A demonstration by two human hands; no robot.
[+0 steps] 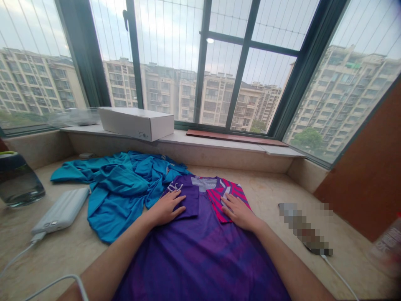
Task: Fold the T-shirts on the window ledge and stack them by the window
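Observation:
A purple shirt (200, 255) lies spread on the stone ledge, its collar toward the window and both sleeves folded inward over the chest. My left hand (167, 207) rests flat, fingers apart, on the folded purple sleeve (191, 202). On the pink-striped sleeve (216, 205) lies my right hand (239, 212), its fingers also stretched out. Neither hand grips anything. A crumpled blue garment (122, 179) sits to the left of the shirt, touching it near the left sleeve. The shirt's lower end runs out of view at the bottom.
At the left are a dark-topped bottle (20, 179) and a white power bank (61, 211) with a cable. A white box (136, 122) stands on the sill (216, 144). To the right lie a pixelated device (305, 228) with a cable and a blurred clear bottle (387, 246).

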